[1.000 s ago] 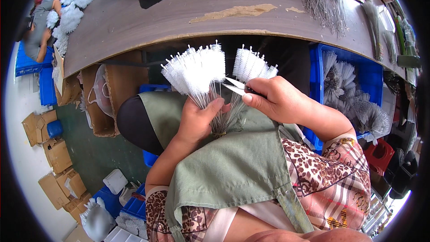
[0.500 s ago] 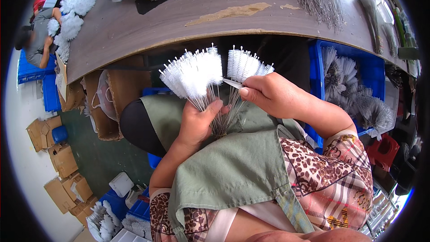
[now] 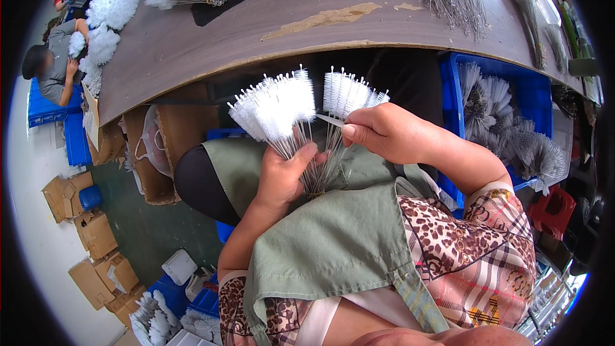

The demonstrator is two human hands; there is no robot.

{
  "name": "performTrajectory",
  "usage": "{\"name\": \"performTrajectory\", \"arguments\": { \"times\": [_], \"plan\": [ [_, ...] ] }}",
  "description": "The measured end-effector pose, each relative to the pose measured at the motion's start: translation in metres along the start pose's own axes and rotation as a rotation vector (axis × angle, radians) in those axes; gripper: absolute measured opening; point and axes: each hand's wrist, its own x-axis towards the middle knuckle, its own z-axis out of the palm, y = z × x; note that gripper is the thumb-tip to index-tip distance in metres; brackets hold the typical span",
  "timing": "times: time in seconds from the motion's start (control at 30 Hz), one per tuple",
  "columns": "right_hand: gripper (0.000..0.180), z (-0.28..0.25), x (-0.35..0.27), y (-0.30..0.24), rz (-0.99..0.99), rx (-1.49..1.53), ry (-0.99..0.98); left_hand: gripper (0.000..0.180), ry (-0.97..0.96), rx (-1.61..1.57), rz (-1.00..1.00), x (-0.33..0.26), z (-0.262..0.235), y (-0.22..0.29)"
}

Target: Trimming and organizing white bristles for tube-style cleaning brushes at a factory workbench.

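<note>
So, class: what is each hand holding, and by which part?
The left hand holds white brushes by their wire stems; the right hand, a pointed metal tool by its rear end, mostly hidden.

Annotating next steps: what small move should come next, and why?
With the right hand, perhaps ease the pointed metal tool slightly away from the left white brush cluster: its tip sits beside that cluster, while the left hand holds the wire stems below.

Slim gap betw. brush clumps [image 3: 278, 106]; R hand [image 3: 384, 131] w/ blade [image 3: 330, 120] across low end; table edge [image 3: 346, 43] beyond
</note>
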Motion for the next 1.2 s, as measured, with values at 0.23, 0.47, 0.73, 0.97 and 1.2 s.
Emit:
{"name": "performTrajectory", "arguments": {
  "times": [0.23, 0.47, 0.73, 0.97, 1.2],
  "plan": [
    [0.034, -0.001, -0.001, -0.005, 0.027, -0.054, 0.003, 0.014, 0.001, 0.008, -0.008, 0.001, 0.0, -0.001],
    [0.035, -0.003, 0.001, -0.009, 0.045, -0.077, -0.008, 0.014, -0.016, 0.003, -0.018, 0.001, -0.002, -0.001],
    [0.036, -0.002, 0.001, -0.005, 0.062, -0.086, 0.0, 0.014, -0.002, 0.026, -0.008, 0.003, -0.001, -0.002],
    [0.036, -0.003, 0.001, -0.005, 0.062, -0.081, -0.003, 0.013, -0.013, 0.019, -0.015, 0.003, -0.003, -0.004],
    [0.035, -0.003, 0.001, 0.0, 0.024, -0.013, -0.001, 0.013, -0.001, 0.008, -0.004, 0.003, -0.001, -0.003]
  ]
}}
